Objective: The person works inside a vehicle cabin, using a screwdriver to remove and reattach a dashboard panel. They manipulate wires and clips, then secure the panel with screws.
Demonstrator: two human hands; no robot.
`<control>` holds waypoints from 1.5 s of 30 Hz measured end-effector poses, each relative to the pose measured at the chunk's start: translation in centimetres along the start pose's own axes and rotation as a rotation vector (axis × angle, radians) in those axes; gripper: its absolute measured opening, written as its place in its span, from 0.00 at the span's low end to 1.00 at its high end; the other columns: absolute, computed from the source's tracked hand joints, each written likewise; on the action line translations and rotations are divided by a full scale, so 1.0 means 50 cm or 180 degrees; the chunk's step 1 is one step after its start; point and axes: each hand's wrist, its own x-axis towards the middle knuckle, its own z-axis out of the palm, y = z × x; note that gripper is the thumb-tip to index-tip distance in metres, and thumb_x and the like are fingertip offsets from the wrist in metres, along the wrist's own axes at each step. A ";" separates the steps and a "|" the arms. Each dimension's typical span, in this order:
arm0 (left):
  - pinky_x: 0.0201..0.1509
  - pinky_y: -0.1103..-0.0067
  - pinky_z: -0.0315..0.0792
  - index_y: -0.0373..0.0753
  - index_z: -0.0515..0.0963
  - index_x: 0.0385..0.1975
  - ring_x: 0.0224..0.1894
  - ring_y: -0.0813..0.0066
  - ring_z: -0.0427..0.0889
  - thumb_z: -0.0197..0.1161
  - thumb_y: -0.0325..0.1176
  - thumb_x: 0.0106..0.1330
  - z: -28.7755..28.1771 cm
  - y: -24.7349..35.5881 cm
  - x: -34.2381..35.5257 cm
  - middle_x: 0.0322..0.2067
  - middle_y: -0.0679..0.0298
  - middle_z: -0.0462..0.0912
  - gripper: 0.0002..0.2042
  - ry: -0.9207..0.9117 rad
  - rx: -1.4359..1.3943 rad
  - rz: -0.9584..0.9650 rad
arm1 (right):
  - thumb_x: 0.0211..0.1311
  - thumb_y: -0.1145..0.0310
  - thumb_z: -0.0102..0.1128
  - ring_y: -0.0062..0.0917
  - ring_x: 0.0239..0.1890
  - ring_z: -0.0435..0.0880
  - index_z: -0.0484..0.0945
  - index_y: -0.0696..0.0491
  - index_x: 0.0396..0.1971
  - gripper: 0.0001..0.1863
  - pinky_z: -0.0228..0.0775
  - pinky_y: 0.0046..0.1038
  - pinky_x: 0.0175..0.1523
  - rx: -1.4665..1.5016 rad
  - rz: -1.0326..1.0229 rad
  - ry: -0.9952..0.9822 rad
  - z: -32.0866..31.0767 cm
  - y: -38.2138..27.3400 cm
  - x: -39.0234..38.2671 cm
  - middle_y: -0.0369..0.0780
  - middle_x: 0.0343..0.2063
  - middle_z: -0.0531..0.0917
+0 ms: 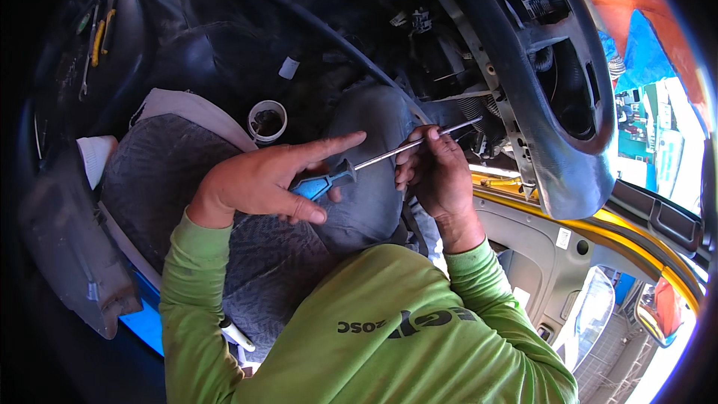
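Note:
My left hand rests loosely around the blue handle of a long screwdriver, its index finger stretched out above the tool. My right hand has its fingers closed on the steel shaft, whose tip points up and right toward the exposed dashboard frame. My bent leg, in grey trousers, is beneath the screwdriver. Wiring and corrugated hoses lie just beyond the tip, beside the curved dashboard piece.
I sit on a patterned grey seat in a vehicle cab. A cup with dark contents stands beyond it; hand tools lie at upper left, a white scrap on the dark floor. The yellow-edged door is at right.

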 end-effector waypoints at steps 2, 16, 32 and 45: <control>0.40 0.79 0.78 0.40 0.48 0.82 0.34 0.76 0.84 0.73 0.28 0.64 -0.002 -0.009 0.007 0.41 0.60 0.86 0.49 0.0067 0.0583 0.0127 | 0.83 0.58 0.47 0.36 0.25 0.87 0.75 0.58 0.48 0.17 0.82 0.34 0.32 -0.0097 -0.0055 -0.0043 -0.001 -0.002 0.003 0.50 0.30 0.86; 0.32 0.69 0.76 0.38 0.58 0.76 0.23 0.65 0.84 0.62 0.30 0.72 0.063 -0.007 0.047 0.26 0.54 0.82 0.33 0.0501 0.0757 0.0088 | 0.81 0.56 0.51 0.36 0.22 0.84 0.74 0.59 0.43 0.18 0.80 0.33 0.29 -0.0714 -0.0528 0.0021 -0.010 -0.053 0.029 0.49 0.26 0.84; 0.31 0.72 0.78 0.36 0.59 0.76 0.22 0.68 0.85 0.61 0.27 0.69 0.087 0.002 0.048 0.24 0.59 0.82 0.34 0.0710 0.0981 0.0375 | 0.81 0.58 0.48 0.38 0.20 0.84 0.73 0.58 0.42 0.16 0.80 0.34 0.26 -0.0389 -0.0449 -0.0061 -0.025 -0.054 0.032 0.50 0.25 0.82; 0.34 0.68 0.76 0.36 0.62 0.74 0.24 0.63 0.85 0.62 0.28 0.68 0.092 -0.004 0.049 0.24 0.55 0.81 0.33 0.0774 0.1057 0.0373 | 0.81 0.58 0.49 0.38 0.20 0.84 0.74 0.58 0.42 0.17 0.80 0.34 0.26 -0.0424 -0.0486 -0.0151 -0.030 -0.053 0.033 0.51 0.25 0.82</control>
